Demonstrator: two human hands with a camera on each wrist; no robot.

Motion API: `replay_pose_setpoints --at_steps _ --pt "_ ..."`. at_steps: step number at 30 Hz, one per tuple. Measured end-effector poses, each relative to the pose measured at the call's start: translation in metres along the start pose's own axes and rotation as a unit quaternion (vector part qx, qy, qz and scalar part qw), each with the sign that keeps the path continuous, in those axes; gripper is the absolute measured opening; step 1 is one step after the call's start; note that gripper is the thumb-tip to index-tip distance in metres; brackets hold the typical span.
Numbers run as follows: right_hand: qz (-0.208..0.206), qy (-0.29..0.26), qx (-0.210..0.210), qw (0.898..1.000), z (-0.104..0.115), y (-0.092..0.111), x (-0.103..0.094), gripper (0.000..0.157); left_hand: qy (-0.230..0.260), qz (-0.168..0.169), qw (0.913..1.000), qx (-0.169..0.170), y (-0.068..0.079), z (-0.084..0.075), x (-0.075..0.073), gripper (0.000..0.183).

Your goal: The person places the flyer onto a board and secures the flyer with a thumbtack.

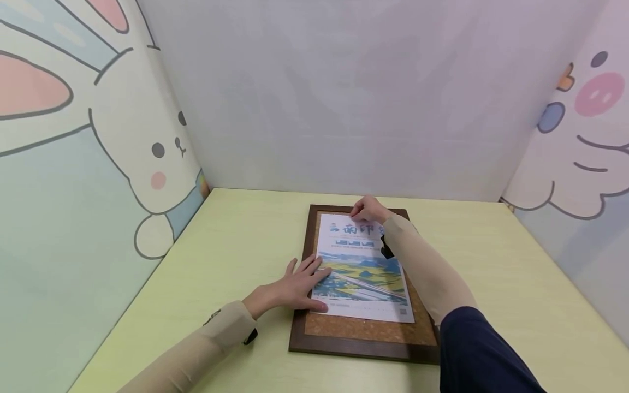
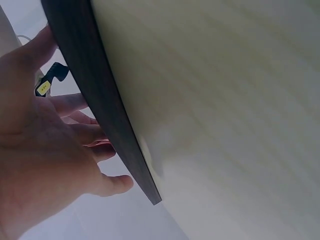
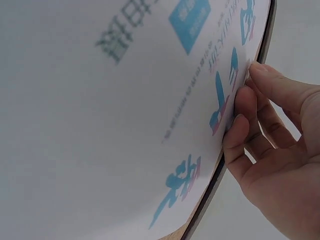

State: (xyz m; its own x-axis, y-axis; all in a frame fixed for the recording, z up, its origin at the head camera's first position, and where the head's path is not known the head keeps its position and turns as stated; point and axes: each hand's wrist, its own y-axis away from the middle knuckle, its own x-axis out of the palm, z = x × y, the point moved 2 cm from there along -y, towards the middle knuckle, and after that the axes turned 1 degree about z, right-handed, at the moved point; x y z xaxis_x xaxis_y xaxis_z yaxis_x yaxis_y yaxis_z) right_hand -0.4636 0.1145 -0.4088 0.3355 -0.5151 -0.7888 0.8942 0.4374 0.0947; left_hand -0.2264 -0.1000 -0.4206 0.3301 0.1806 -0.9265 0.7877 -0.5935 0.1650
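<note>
A printed poster (image 1: 363,273) with blue lettering and a landscape picture lies on a cork board (image 1: 363,330) with a dark brown frame (image 1: 354,349). My left hand (image 1: 297,286) rests with spread fingers across the frame's left side, fingertips on the poster's left edge. In the left wrist view, the fingers of that hand (image 2: 55,130) reach over the dark frame. At the poster's top edge, my right hand (image 1: 369,210) bends its fingers down. Close up, the right hand (image 3: 280,130) brings thumb and forefinger together on a small pale thing, mostly hidden, its kind unclear.
The board lies on a pale yellow-green table (image 1: 245,234). A grey-white wall panel (image 1: 344,109) rises behind it. Side panels carry a cartoon rabbit (image 1: 142,142) at left and a pink-cheeked cartoon figure (image 1: 580,164) at right.
</note>
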Motion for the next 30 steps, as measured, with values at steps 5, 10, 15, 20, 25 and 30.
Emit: replay_pose_setpoints --at_steps 5,10,15,20,25,30 --pt "0.004 0.001 0.002 1.000 -0.0013 -0.0005 0.0009 0.009 0.006 -0.001 1.0000 0.001 0.0006 -0.0016 0.0003 0.084" --pt "0.012 -0.006 0.000 1.000 -0.0016 -0.0009 0.0012 0.009 0.008 -0.005 0.9999 0.004 0.0008 -0.0019 0.0006 0.084" --pt "0.010 -0.005 -0.003 1.000 -0.0002 0.0009 -0.0013 0.009 0.003 -0.006 1.0000 0.002 -0.0003 -0.0006 0.0008 0.084" --pt "0.011 -0.011 -0.004 1.000 -0.0007 0.0016 -0.0012 0.009 0.005 -0.002 1.0000 -0.001 -0.0005 -0.0002 0.0001 0.085" --pt "0.006 -0.011 -0.007 1.000 0.0008 0.0004 -0.0018 0.010 0.001 -0.001 1.0000 -0.007 -0.0013 0.0004 -0.0016 0.085" --pt "0.000 -0.004 -0.006 1.000 -0.0006 0.0005 0.0008 0.010 0.001 0.004 0.9999 -0.010 -0.0021 0.0001 -0.0013 0.085"
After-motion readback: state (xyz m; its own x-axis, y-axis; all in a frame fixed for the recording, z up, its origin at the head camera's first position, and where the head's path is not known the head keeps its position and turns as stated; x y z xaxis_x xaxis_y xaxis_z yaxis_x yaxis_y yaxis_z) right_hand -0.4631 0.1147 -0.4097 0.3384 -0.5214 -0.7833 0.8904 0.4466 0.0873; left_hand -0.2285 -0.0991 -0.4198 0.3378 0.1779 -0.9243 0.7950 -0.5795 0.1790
